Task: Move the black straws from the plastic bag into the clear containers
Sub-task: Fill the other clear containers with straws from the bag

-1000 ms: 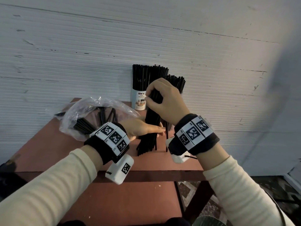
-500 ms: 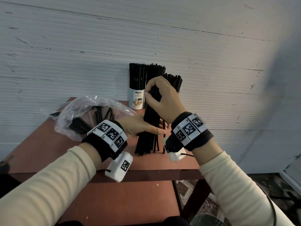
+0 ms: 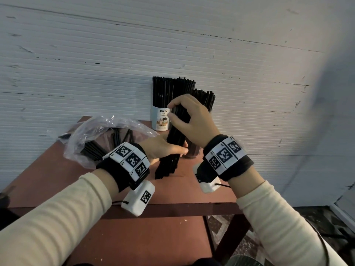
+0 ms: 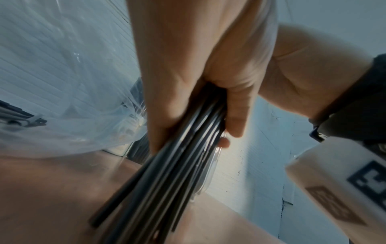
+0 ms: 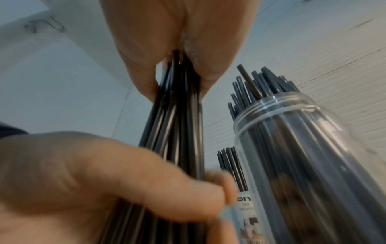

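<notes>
A thick bundle of black straws (image 3: 173,136) stands tilted with its lower ends on the brown table (image 3: 57,179). My left hand (image 3: 165,148) grips its lower part, thumb and fingers wrapped round the bundle (image 4: 177,165). My right hand (image 3: 186,120) curls round the upper part of the bundle (image 5: 173,123). The crumpled plastic bag (image 3: 103,135) lies to the left with more straws inside. At the back stand a labelled container (image 3: 161,120) and a clear container (image 5: 292,148), both packed with upright straws.
A white ribbed wall (image 3: 96,54) rises directly behind the containers. The table's front edge (image 3: 172,210) is near my wrists, and a patterned floor shows beyond its right corner. A lower brown shelf sits under the table top.
Both hands keep their hold on the bundle, which stays standing on the table. Only the view has shifted slightly.
</notes>
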Available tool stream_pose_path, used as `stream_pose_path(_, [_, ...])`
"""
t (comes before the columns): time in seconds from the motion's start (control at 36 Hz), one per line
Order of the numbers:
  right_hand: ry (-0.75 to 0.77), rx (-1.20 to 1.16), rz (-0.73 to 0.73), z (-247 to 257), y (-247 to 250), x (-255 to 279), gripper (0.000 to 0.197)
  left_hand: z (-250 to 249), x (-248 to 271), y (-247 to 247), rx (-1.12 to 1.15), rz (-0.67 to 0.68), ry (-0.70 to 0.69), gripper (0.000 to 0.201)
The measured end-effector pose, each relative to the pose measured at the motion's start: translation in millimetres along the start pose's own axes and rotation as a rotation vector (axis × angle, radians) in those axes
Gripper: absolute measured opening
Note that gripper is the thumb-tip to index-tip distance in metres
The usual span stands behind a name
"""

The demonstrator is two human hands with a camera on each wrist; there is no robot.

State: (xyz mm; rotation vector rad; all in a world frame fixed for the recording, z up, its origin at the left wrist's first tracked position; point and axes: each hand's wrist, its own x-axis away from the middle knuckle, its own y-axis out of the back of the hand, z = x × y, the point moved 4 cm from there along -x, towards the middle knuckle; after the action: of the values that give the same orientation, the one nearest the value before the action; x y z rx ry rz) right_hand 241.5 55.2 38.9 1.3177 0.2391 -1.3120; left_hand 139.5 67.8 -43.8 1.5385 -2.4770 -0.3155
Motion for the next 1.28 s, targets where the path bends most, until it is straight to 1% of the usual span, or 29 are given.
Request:
stream_pose_path(0.03, [-0.009,0.012,0.015,-1.3,-1.7,0.9,0.01,2.9,-0.6,0.7,0.004,0.005,0.011,0.013])
stream_pose_path(0.08, [-0.012,0.009,0.028,-1.1,-1.2,1.4,0.009,7.4,-0.2,0.5,-0.018,0.044,0.043,0.012])
stream_pose_path(0.14, [-0.002,-0.004,0.028,2.3,2.8,0.9,0.017,5.9,2.0,-0.9,-0.058,0.069,0.049,0.018])
stream_pose_path(0.17, [0.004,-0.006,0.016,4.1,6.1,0.3,0.024,4.2,2.5,-0.6,-0.067,0.053,0.037,0.022])
stream_pose_path(0.22, [-0.011,-0.013,-0.037,5.8,15.1,-0.4,0.046,-1.8,4.3,1.0,-0.017,-0.009,-0.023,0.026])
stream_pose_path(0.28, [-0.076,-0.078,-0.089,5.3,25.5,-0.4,0.066,-10.1,6.5,5.6,0.048,-0.056,-0.098,0.027])
stream_pose_path(0.33, [-0.155,-0.11,-0.084,2.7,33.7,-0.3,0.08,-21.6,10.4,10.1,0.041,-0.043,-0.169,0.025])
stream_pose_path(0.36, [-0.179,-0.096,-0.048,3.3,36.2,-0.5,0.084,-28.5,13.7,10.4,0.002,-0.008,-0.195,0.023])
stream_pose_path(0.42, [-0.191,-0.099,0.089,3.6,36.0,-1.5,0.084,-42.5,21.4,6.3,-0.1,0.103,-0.229,0.023])
stream_pose_path(0.5, [-0.243,-0.26,0.377,7.6,25.9,3.8,0.071,-54.7,30.8,-3.2,-0.221,0.272,-0.224,0.022])
stream_pose_path(0.53, [-0.254,-0.293,0.421,9.1,23.4,6.4,0.064,-58.0,33.5,-5.9,-0.249,0.307,-0.224,0.022])
stream_pose_path(0.56, [-0.249,-0.313,0.425,10.0,22.5,8.1,0.052,-59.3,34.4,-8.2,-0.235,0.329,-0.228,0.022])
stream_pose_path(0.61, [-0.21,-0.36,0.382,13.3,25.2,8.6,0.025,-58.6,32.6,-12.5,-0.13,0.34,-0.228,0.022])
stream_pose_path(0.64, [-0.193,-0.383,0.365,14.0,27.4,8.7,0.016,-57.8,30.8,-14.6,-0.092,0.33,-0.232,0.022])
stream_pose_path(0.72, [-0.184,-0.419,0.32,10.2,35.1,4.6,0.007,-56.5,25.3,-20.2,-0.031,0.272,-0.242,0.013])
stream_pose_path(0.75, [-0.178,-0.428,0.294,9.7,39.6,1.5,0.006,-58.4,23.5,-20.6,-0.019,0.245,-0.246,0.012])
stream_pose_path(0.78, [-0.177,-0.438,0.251,8.4,45.4,-2.9,0.006,-60.3,20.2,-19.7,0.003,0.193,-0.262,0.018])
stream_pose_path(0.81, [-0.184,-0.45,0.193,6.3,53.1,-8.3,0.005,-61.8,15.2,-16.7,0.035,0.108,-0.281,0.035])
stream_pose_path(0.86, [-0.207,-0.48,0.046,-2.5,72.0,-21.1,0.01,-62.8,3.8,-8.0,0.091,-0.119,-0.343,0.083])
stream_pose_path(0.89, [-0.224,-0.492,-0.027,-8.2,81.9,-27.6,0.011,-63.2,-1.7,-3.6,0.093,-0.215,-0.368,0.1])
stream_pose_path(0.92, [-0.245,-0.486,-0.091,-14.2,91.7,-34.0,0.009,-63.3,-8.0,0.2,0.084,-0.282,-0.372,0.113])
stream_pose_path(0.97, [-0.289,-0.456,-0.189,-26.3,108.1,-46.3,0.007,-60.2,-24.2,7.1,0.06,-0.343,-0.322,0.133])
stream_pose_path(1.03, [-0.32,-0.435,-0.252,-36.2,119.4,-57.6,0.007,-57.1,-42.0,11.7,0.027,-0.326,-0.255,0.144])
stream_pose_path(1.11, [-0.349,-0.424,-0.288,-49.0,124.4,-71.4,0.008,-56.0,-65.5,9.9,0.003,-0.24,-0.206,0.142])
stream_pose_path(1.14, [-0.356,-0.414,-0.284,-52.3,122.9,-74.9,0.008,-56.4,-72.6,10.2,-0.001,-0.23,-0.22,0.134])
stream_pose_path(1.19, [-0.367,-0.391,-0.275,-58.6,118.3,-80.1,0.009,-56.1,-84.4,12.4,-0.008,-0.221,-0.236,0.102])
stream_pose_path(1.22, [-0.371,-0.381,-0.274,-61.5,116.2,-81.9,0.012,-54.9,-88.3,13.7,-0.016,-0.204,-0.238,0.092])
stream_pose_path(1.28, [-0.374,-0.361,-0.265,-66.3,112.8,-85.0,0.017,-52.7,-92.2,15.0,-0.023,-0.163,-0.251,0.085])
